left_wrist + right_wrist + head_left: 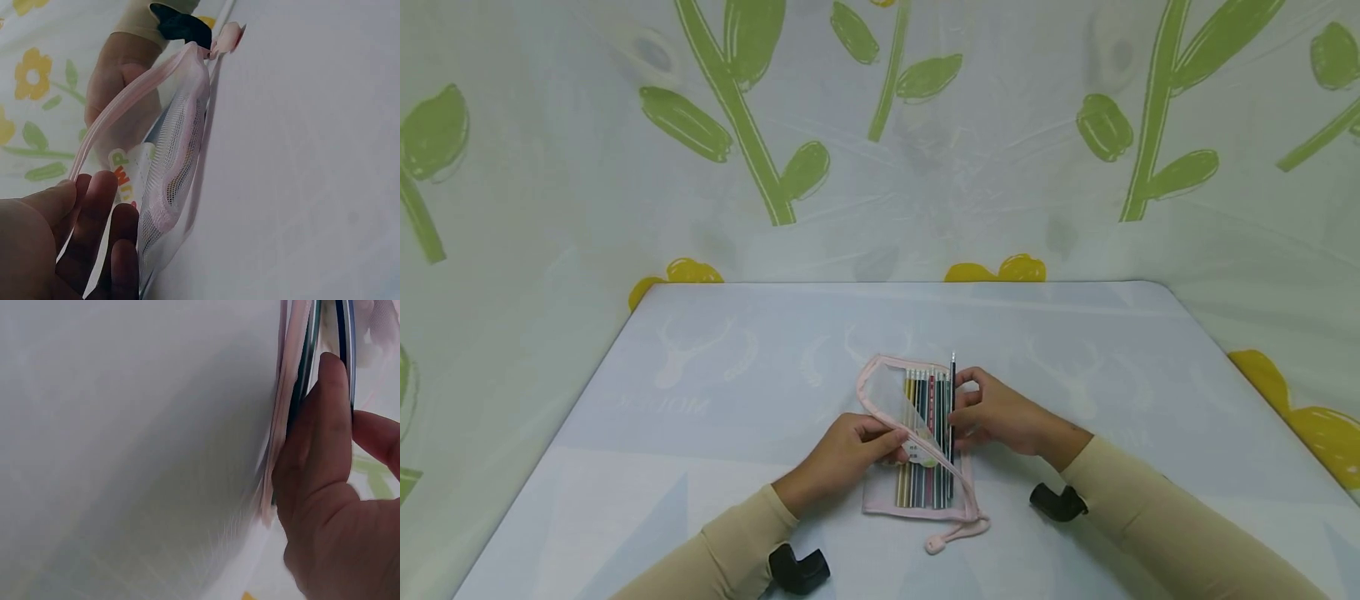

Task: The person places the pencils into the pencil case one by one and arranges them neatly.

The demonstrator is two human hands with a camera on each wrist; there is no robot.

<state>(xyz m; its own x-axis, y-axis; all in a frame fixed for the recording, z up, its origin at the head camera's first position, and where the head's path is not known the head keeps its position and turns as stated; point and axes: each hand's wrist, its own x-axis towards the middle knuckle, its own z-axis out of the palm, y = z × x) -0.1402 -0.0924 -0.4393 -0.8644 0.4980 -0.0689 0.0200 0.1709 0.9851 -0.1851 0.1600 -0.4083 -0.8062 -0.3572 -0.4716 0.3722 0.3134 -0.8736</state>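
Observation:
A see-through pencil pouch [887, 513] with pink edging lies on the table, several pencils [917, 487] lined up inside it. My left hand [855, 447] pinches its pink zipper edge [119, 100] between thumb and fingers and holds the opening up. At the pouch's right side, my right hand [1003, 414] grips a dark pencil [952, 373] between thumb and fingertips. That pencil's upper end sticks out past the pouch's far edge, while its lower part lies behind the clear front. Mesh [181, 137] covers one face in the left wrist view.
The pink zipper pull [935, 544] hangs off the pouch's near right corner onto the white table [737, 492]. Both wrists carry a black strap mount [799, 570]. Behind the table hangs a pale curtain [1000, 167] printed with green leaves.

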